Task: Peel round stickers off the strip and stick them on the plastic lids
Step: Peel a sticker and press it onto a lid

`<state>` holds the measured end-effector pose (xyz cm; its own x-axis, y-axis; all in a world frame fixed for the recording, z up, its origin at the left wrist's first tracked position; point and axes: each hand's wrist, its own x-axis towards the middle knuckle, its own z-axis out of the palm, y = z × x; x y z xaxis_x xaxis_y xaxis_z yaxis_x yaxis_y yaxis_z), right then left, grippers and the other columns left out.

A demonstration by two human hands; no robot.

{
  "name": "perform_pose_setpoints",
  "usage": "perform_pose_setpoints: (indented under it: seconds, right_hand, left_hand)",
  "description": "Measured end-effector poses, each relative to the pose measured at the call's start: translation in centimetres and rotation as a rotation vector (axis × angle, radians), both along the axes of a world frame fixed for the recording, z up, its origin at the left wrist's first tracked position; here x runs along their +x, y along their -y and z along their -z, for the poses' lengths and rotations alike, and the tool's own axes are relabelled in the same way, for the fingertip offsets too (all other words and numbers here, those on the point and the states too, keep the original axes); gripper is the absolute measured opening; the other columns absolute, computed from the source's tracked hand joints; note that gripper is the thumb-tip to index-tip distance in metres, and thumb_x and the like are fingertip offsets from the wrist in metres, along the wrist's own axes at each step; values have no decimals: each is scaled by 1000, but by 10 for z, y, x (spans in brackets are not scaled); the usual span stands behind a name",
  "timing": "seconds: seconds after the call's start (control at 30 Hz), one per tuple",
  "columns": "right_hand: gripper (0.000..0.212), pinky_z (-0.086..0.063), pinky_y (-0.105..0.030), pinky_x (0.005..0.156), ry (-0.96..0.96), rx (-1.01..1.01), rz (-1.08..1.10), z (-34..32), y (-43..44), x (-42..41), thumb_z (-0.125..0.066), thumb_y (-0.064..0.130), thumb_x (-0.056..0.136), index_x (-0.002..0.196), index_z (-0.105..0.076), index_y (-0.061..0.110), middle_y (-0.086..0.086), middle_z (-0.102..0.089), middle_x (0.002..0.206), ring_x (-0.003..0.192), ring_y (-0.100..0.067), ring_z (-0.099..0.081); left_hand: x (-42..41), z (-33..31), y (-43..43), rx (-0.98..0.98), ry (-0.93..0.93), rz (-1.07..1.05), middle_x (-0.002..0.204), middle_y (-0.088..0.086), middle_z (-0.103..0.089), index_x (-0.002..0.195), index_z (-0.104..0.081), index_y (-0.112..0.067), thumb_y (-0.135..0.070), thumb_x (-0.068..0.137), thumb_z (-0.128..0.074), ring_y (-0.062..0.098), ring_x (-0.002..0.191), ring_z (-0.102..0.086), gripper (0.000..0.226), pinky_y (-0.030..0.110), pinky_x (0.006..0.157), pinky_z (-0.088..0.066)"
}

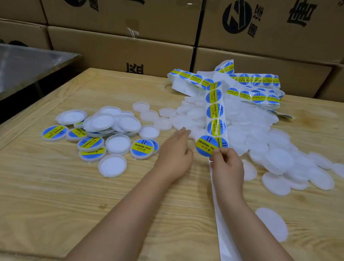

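Sticker (206, 145) looks nearly free of the strip (216, 112). Your right hand (227, 166) pinches its lower-right edge, just in front of the bare lids (259, 139). Your left hand (175, 150) is loosely spread over the worktop (31, 178), fingertips at the lids' edge, holding nothing. Expect the sticker to be light, limp and tacky, so hold only its rim or it may curl onto itself. Its print faces you, reading left to right. The strip's long axis runs from the far heap towards you, under your right wrist.

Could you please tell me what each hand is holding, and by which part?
The right hand pinches a round sticker by its lower right edge. The left hand holds nothing, open at the edge of the bare lids.
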<state>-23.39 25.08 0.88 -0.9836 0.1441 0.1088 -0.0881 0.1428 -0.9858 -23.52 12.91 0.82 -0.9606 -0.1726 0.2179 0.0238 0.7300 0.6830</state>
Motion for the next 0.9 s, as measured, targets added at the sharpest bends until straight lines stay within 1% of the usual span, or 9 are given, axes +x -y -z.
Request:
perform_pose_setpoints:
  seconds: [0.13, 0.23, 0.33, 0.47, 0.53, 0.63, 0.73, 0.8, 0.9]
  right_hand:
    - [18, -43, -34, 69, -57, 36, 9, 3, 1, 0, -52, 18, 90, 73, -54, 21, 0, -58, 70, 72, -21, -54]
    - [18, -44, -36, 69, -61, 16, 20, 4, -1, -3, -50, 18, 91, 74, -54, 20, -1, -56, 69, 70, -20, -52]
    - [18, -40, -32, 66, -72, 43, 22, 5, -1, -4, -50, 18, 91, 73, -53, 21, 1, -56, 69, 70, -19, -52]
    - [16, -42, -31, 67, -64, 17, 26, 6, -1, -5, -49, 19, 92, 76, -53, 21, 1, -56, 70, 71, -19, -52]
    - [17, -43, -32, 68, -66, 13, 31, 6, -1, -5, -48, 19, 92, 76, -53, 23, 3, -56, 71, 73, -19, -55]
    - [18, -42, -30, 65, -76, 0, 27, 5, -2, -4, -49, 19, 92, 75, -52, 25, 6, -56, 71, 74, -18, -56]
    - [14, -44, -30, 72, -81, -51, 10, 5, -2, -5, -52, 19, 91, 80, -52, 27, 9, -57, 78, 77, -16, -56]
    - [12, -44, -30, 74, -96, -70, -12, 4, -2, -4, -57, 18, 90, 90, -50, 27, 12, -59, 83, 76, -11, -56]
    - [31, -44, -25, 75, -92, -95, -96, 3, 0, -1, -61, 18, 87, 112, -44, 28, 11, -66, 88, 80, -9, -59]
  left_hand:
    - [-10, 2, -1, -245, 133, -12, 158, -3, -12, 149, -14, -17, -18, 95, -34, 16, 146, -6, 58, 45, 116, -7]
    - [-10, 5, -5, -358, 88, -60, 152, 1, -28, 142, -33, -18, -24, 95, -36, 20, 141, -21, 48, 44, 113, -14]
    - [-7, 6, -6, -356, -44, -147, 128, 4, -47, 120, -52, -14, -27, 91, -46, 24, 120, -43, 33, 38, 100, -28]
    - [-3, 7, 0, -294, -43, -229, 122, 8, -49, 106, -53, -14, -35, 88, -55, 28, 116, -46, 28, 37, 93, -35]
    - [-2, 6, 1, -271, -51, -242, 107, 7, -58, 100, -54, -14, -34, 87, -58, 27, 106, -51, 24, 36, 86, -37]
    - [2, 6, 0, -148, -75, -249, 105, 4, -59, 102, -52, -15, -31, 83, -65, 24, 102, -52, 28, 34, 83, -37]
    - [6, 1, -2, 150, -136, -198, 113, -1, -55, 109, -50, -18, -20, 76, -72, 15, 99, -50, 40, 22, 76, -34]
    - [11, -4, -4, 346, -166, -146, 114, -8, -55, 110, -51, -23, -13, 71, -76, 12, 98, -52, 47, 18, 77, -38]
    - [20, -10, -9, 579, -161, -89, 111, -17, -53, 108, -49, -29, -1, 68, -76, 15, 96, -59, 56, 25, 77, -51]
